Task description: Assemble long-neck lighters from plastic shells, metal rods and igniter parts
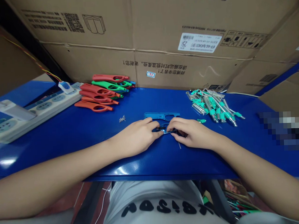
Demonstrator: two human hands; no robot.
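My left hand [138,137] and my right hand [191,133] meet at the middle of the blue table [67,134]. Both are curled, fingertips pinched on a small dark and metal part [166,131] between them. A thin wire pokes out below the right hand. Just behind the fingers lies a blue plastic shell [161,116], flat on the table and partly hidden by the hands.
A stack of red, green and blue plastic shells [102,90] lies at the back left, a pile of clear tubes with teal ends [213,106] at the back right. A white power strip [34,111] runs along the left. Small screws [122,119] lie loose. Cardboard boxes [161,43] stand behind.
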